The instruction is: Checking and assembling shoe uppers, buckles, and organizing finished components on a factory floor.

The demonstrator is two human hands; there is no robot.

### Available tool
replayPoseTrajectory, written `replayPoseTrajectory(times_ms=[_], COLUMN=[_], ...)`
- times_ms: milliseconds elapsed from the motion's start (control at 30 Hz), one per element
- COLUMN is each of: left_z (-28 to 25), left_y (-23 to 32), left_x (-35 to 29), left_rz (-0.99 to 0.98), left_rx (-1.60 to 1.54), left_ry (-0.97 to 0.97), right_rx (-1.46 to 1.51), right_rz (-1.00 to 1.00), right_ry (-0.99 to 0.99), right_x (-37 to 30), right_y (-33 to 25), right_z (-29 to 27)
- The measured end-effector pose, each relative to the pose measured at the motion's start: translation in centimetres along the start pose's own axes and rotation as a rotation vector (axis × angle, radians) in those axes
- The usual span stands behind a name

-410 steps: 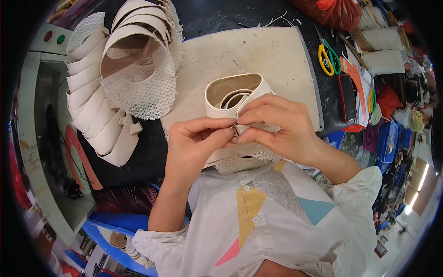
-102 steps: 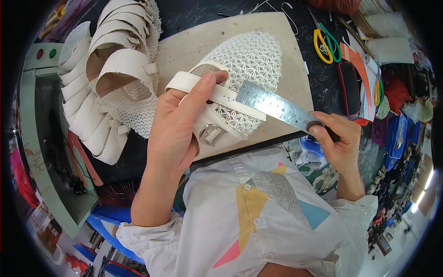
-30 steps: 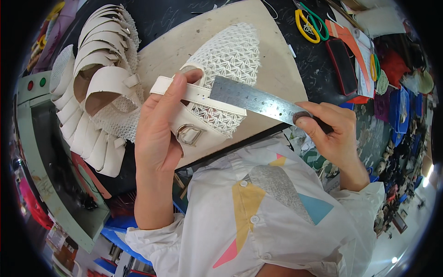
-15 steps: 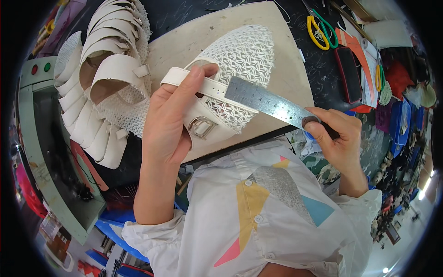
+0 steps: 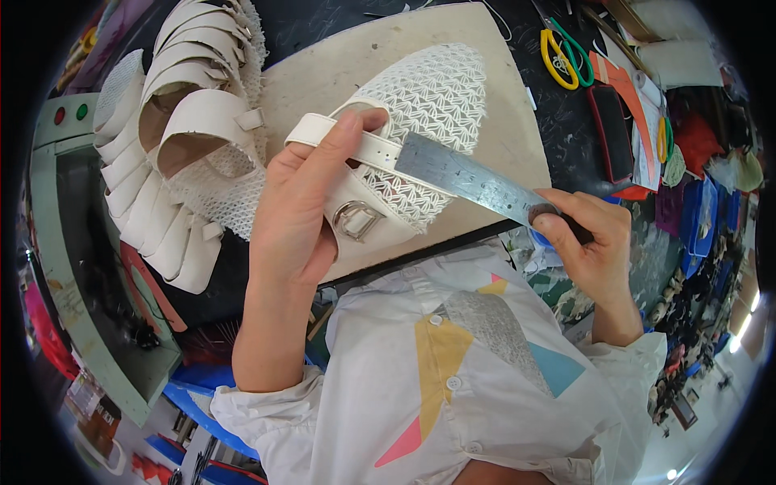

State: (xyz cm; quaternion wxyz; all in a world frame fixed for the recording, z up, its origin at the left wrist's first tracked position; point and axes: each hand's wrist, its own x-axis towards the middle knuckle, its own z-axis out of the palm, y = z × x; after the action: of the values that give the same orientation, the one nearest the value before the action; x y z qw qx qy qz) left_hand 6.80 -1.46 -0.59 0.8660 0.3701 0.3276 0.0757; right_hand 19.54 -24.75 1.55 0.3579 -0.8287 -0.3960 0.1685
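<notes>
Item one: white woven shoe upper (image 5: 436, 93), with smooth band and stitched strap (image 5: 373, 150). Held above the pale board (image 5: 513, 153), the woven part directed away from the wearer; whether the board is touched cannot be told. A silver-coloured buckle (image 5: 357, 220) is fitted on the smooth band, below the strap. Small holes are seen in the strap, near the blade's end.

Item two: flat metal blade (image 5: 473, 182) with graduated markings and a dark handle. It is laid along the strap, slanting down towards the right.

Left hand (image 5: 303, 194): grip closed, the strap being pinched under the thumb, beside the upper's opening.

Right hand (image 5: 588, 234): grip closed round the blade's dark handle, well apart from the left hand.

Surroundings: the board is placed on a black tabletop (image 5: 323, 23). At left, a nested row of white shoe uppers (image 5: 206, 125) is stacked, its nearest pieces beside the left hand. At right on the tabletop, scissors (image 5: 550, 69) with yellow and green handles are laid near a red-edged dark rectangular case (image 5: 611, 133) and an orange sheet (image 5: 629, 83).
</notes>
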Motion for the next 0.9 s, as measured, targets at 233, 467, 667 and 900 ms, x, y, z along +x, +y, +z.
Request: replayPoseTrajectory(times_ms=[233, 467, 667, 900], left_z=[0.35, 0.42, 0.50, 0.55], left_y=[0.11, 0.10, 0.05, 0.01], left_x=[-0.15, 0.02, -0.01, 0.05], left_rz=[-0.019, -0.026, -0.036, -0.046], left_rx=[-0.035, -0.038, -0.054, -0.042], left_ry=[0.037, 0.019, 0.040, 0.032], right_rx=[0.041, 0.036, 0.038, -0.015], right_rz=[0.018, 0.027, 0.012, -0.029], right_ry=[-0.021, -0.020, -0.010, -0.002], right_x=[-0.01, -0.15, -0.13, -0.25], right_y=[0.14, 0.26, 0.15, -0.06], right_z=[-0.04, -0.18, -0.10, -0.43])
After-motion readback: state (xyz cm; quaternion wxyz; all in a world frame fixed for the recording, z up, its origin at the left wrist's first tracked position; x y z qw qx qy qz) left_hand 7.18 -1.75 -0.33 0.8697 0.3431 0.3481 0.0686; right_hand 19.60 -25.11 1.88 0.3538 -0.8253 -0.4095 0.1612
